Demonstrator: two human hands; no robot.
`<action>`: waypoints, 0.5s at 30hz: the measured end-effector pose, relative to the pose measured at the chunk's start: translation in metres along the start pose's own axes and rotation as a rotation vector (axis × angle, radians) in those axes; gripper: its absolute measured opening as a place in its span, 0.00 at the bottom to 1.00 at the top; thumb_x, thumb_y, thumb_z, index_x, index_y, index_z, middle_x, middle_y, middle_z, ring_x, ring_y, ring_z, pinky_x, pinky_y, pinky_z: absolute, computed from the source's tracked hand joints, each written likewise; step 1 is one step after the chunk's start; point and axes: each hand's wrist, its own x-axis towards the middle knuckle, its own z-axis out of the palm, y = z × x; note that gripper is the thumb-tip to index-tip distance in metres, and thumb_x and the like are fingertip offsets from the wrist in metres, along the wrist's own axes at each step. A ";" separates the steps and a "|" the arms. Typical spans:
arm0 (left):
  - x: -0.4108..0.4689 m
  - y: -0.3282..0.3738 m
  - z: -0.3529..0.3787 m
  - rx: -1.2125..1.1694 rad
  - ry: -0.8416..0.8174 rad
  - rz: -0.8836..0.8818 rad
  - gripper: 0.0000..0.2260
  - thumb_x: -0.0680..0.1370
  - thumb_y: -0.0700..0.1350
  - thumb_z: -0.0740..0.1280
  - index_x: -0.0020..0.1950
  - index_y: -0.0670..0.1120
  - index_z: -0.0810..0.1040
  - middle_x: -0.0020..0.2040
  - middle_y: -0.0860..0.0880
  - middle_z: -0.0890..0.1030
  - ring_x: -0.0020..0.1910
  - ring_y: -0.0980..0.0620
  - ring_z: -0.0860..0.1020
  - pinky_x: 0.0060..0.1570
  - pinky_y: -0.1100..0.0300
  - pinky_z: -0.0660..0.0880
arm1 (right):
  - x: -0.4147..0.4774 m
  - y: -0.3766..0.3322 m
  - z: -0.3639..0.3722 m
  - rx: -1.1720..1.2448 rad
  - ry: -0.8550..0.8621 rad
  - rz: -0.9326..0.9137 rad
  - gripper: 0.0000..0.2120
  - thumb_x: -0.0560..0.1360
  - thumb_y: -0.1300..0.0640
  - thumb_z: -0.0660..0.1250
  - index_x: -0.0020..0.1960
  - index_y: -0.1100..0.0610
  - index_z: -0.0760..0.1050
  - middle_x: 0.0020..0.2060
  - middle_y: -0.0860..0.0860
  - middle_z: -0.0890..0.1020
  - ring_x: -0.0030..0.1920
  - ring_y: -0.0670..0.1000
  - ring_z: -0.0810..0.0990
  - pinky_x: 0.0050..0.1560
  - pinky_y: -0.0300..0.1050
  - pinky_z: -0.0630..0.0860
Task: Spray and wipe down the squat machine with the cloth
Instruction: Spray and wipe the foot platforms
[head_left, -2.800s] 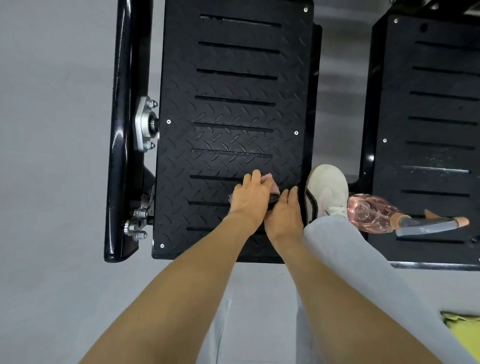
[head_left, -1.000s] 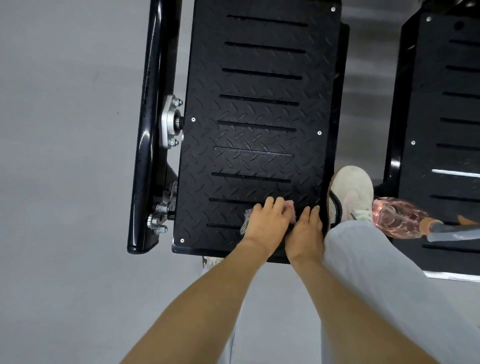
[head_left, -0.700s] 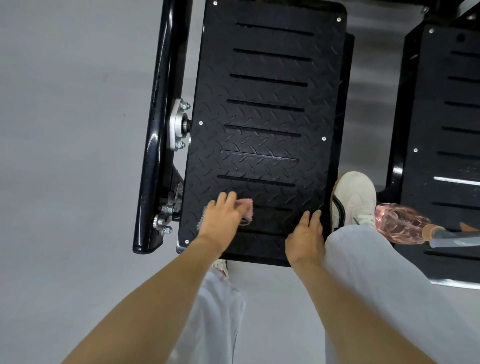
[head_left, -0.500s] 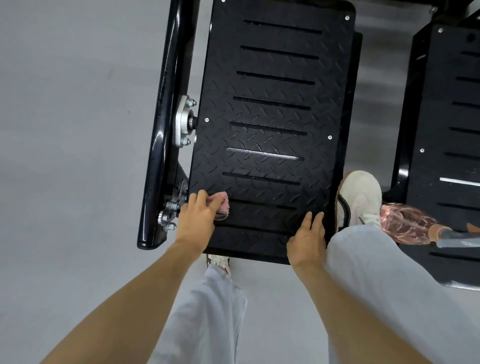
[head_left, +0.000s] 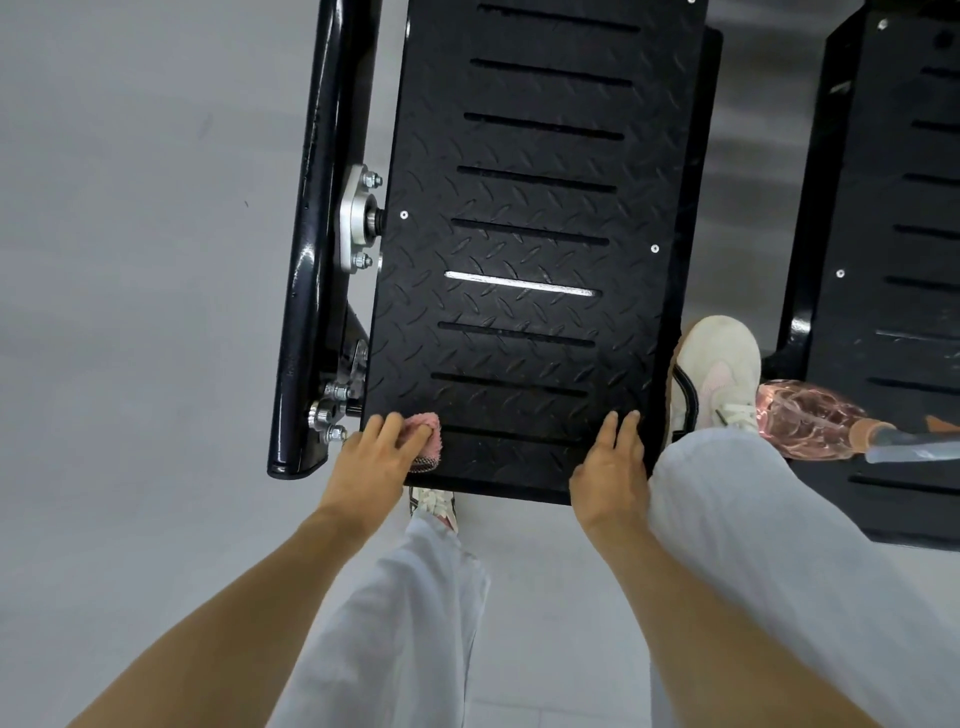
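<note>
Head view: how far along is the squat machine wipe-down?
Spraying looks done here: the spray bottle lies on the right plate. In hand: the left hand holds the cloth on the left plate, near-left corner, the right hand resting flat on its near edge. Left, probably: the right plate and the frame tube; wiped areas can't be told apart.

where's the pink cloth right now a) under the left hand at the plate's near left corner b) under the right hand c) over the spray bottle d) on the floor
a: the left hand holds the pink cloth on the near left corner of the footplate; the right hand lies flat, bare.
</note>
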 end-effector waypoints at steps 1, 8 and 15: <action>0.000 0.006 -0.001 -0.014 -0.011 -0.019 0.36 0.49 0.31 0.76 0.56 0.46 0.79 0.43 0.45 0.74 0.39 0.45 0.72 0.29 0.55 0.75 | 0.000 0.001 0.000 -0.004 0.002 -0.006 0.38 0.78 0.59 0.63 0.78 0.62 0.42 0.77 0.59 0.43 0.76 0.57 0.50 0.73 0.48 0.59; 0.012 0.071 0.001 -0.142 -0.055 -0.019 0.35 0.47 0.35 0.78 0.54 0.42 0.81 0.41 0.45 0.76 0.36 0.46 0.76 0.26 0.58 0.74 | 0.002 0.004 -0.004 0.018 -0.002 -0.003 0.38 0.77 0.63 0.64 0.77 0.63 0.44 0.77 0.58 0.44 0.76 0.56 0.52 0.72 0.45 0.59; 0.031 0.117 -0.013 0.009 -0.109 0.291 0.30 0.63 0.43 0.74 0.65 0.44 0.74 0.51 0.46 0.75 0.46 0.48 0.75 0.36 0.57 0.75 | 0.004 0.007 -0.005 -0.030 -0.004 -0.017 0.39 0.75 0.62 0.67 0.77 0.62 0.48 0.77 0.57 0.46 0.75 0.56 0.55 0.72 0.45 0.62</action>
